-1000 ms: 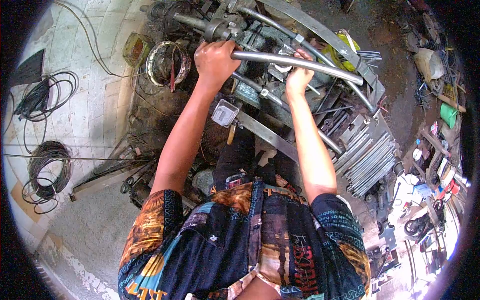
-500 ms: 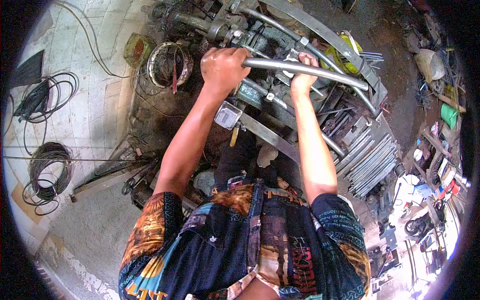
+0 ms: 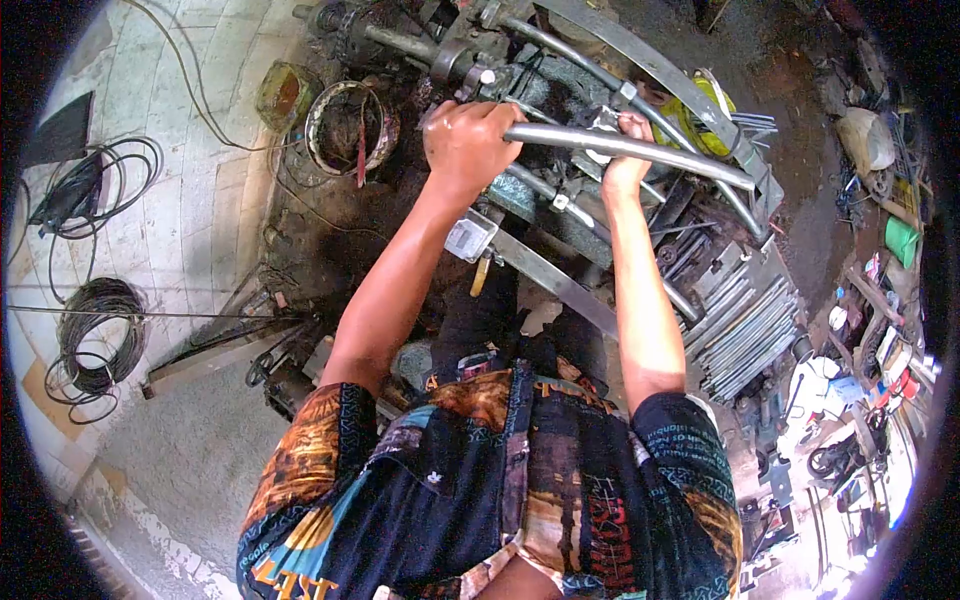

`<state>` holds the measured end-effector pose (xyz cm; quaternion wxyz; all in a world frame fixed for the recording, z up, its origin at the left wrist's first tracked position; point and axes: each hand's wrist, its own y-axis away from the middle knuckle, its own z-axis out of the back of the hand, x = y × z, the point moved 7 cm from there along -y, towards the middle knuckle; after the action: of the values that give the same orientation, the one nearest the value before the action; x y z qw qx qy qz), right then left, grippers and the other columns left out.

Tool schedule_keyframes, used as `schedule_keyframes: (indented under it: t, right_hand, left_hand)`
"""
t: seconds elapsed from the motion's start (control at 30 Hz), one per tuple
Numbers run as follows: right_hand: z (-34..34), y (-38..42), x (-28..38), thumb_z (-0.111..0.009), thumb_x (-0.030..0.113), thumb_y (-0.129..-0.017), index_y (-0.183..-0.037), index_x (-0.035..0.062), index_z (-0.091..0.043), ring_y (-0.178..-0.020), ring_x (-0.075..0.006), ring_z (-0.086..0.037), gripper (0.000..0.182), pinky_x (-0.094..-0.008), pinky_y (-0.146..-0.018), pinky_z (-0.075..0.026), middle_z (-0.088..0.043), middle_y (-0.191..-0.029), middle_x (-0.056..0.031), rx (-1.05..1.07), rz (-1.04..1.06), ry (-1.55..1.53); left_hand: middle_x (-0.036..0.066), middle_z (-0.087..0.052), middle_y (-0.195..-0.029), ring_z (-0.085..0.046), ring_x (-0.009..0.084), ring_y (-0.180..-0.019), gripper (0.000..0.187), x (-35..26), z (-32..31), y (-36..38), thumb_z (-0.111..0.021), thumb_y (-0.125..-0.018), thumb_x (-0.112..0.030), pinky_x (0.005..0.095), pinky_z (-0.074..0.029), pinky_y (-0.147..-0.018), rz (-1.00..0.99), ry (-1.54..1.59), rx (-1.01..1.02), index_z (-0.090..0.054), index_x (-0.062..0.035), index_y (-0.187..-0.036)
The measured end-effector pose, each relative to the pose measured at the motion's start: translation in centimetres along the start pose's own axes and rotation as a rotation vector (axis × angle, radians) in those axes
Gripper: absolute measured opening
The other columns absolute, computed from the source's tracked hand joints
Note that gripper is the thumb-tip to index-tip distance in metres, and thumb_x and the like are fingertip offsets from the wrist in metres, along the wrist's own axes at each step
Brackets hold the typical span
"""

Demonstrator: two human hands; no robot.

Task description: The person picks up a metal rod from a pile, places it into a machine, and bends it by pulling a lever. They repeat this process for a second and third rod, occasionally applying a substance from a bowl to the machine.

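Note:
My left hand (image 3: 470, 145) is closed around the near-left end of a smooth metal pipe (image 3: 640, 150). The pipe slants across the machine (image 3: 540, 97), its other end free over the steel bars at the right. My right hand (image 3: 627, 160) sits around the pipe's middle, partly behind it, fingers curled beside a whitish piece (image 3: 604, 122). What those fingers hold is partly hidden by the pipe. Below my left hand, a grey metal box (image 3: 470, 237) joins a flat steel bar (image 3: 560, 278). A long rod (image 3: 580, 68) runs behind the pipe.
Many cut metal rods (image 3: 745, 325) lie in a pile at the right. A round rusty tub (image 3: 312, 140) stands left of the machine. Coiled cable (image 3: 100, 325) rests on the pale floor, while tools and scraps crowd the far right around a green container (image 3: 900, 240).
The whole view has shifted, so the machine and both hands appear slightly further right and lower. Both hands keep nearly the same places along the pipe.

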<state>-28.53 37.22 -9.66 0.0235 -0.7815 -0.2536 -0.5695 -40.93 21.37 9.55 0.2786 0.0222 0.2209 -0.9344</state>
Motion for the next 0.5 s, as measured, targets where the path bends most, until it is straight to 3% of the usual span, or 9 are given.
schedule_keyframes:
  t: [0.13,0.17,0.27,0.3,0.33,0.4,0.5]
  right_hand:
    - [0.3,0.2,-0.3,-0.056,0.016,-0.093,-0.099,0.0033,-0.065,-0.095,-0.0124,-0.054,0.017,-0.027,-0.09,-0.041,-0.061,-0.096,-0.0015,-0.018,-0.059,-0.017]
    - [0.3,0.0,0.0,-0.055,0.016,-0.093,-0.1,0.0036,-0.066,-0.092,-0.0123,-0.053,0.018,-0.0267,-0.087,-0.041,-0.061,-0.095,-0.0015,0.055,-0.089,0.095]
    - [0.1,-0.2,1.2,-0.057,0.021,-0.098,-0.105,0.0029,-0.068,-0.096,-0.0146,-0.056,0.023,-0.0292,-0.087,-0.043,-0.063,-0.1,-0.0056,0.166,0.05,0.296]
    - [0.0,-0.2,1.3,-0.053,0.02,-0.097,-0.108,0.0028,-0.069,-0.102,-0.0168,-0.056,0.026,-0.0319,-0.094,-0.042,-0.063,-0.104,-0.0084,0.166,0.003,0.318]
    - [-0.3,0.0,2.4,-0.048,0.018,-0.097,-0.109,0.0028,-0.069,-0.112,-0.0207,-0.055,0.029,-0.0364,-0.102,-0.04,-0.064,-0.112,-0.0111,0.206,0.022,0.529]
    - [-0.2,0.2,2.3,-0.043,0.016,-0.095,-0.114,0.0028,-0.068,-0.118,-0.024,-0.054,0.033,-0.0388,-0.105,-0.038,-0.064,-0.118,-0.0126,0.25,0.137,0.53]
    - [0.8,0.6,2.8,-0.036,0.037,-0.106,-0.126,0.0037,-0.061,-0.12,-0.0255,-0.054,0.046,-0.0389,-0.106,-0.038,-0.063,-0.123,-0.0132,0.349,0.202,0.53]
  left_hand:
    - [0.004,-0.064,-0.062,-0.063,0.024,-0.055,0.025,0.1,-0.1,0.2,-0.071,-0.081,-0.022,0.0385,-0.046,-0.054,0.038,0.052,0.038,-0.062,-0.013,-0.059]
    - [0.004,-0.064,-0.062,-0.063,0.024,-0.055,0.025,0.2,0.2,0.5,-0.071,-0.081,-0.022,0.0385,-0.046,-0.054,0.048,0.051,0.039,-0.062,-0.013,-0.059]
    - [0.005,-0.067,-0.068,-0.066,0.0252,-0.064,0.018,-0.5,0.2,0.3,-0.071,-0.08,-0.025,0.0402,-0.047,-0.061,0.019,0.097,0.112,-0.064,-0.0124,-0.07]
    - [0.006,-0.068,-0.073,-0.067,0.0256,-0.069,0.012,-0.3,-0.1,0.4,-0.072,-0.077,-0.024,0.0405,-0.048,-0.066,0.044,0.075,0.166,-0.068,-0.0132,-0.079]
    - [0.006,-0.068,-0.073,-0.067,0.0256,-0.069,0.012,-0.3,0.2,0.5,-0.072,-0.077,-0.024,0.0405,-0.048,-0.066,0.04,0.074,0.151,-0.068,-0.0132,-0.079]
    - [0.007,-0.069,-0.076,-0.068,0.0258,-0.071,0.013,-0.1,0.0,0.5,-0.073,-0.075,-0.023,0.0401,-0.049,-0.068,0.046,0.125,0.219,-0.071,-0.0141,-0.085]
    - [0.007,-0.071,-0.08,-0.069,0.0259,-0.074,0.016,-0.6,0.3,0.2,-0.074,-0.075,-0.022,0.04,-0.05,-0.072,0.043,0.107,0.263,-0.072,-0.0145,-0.089]
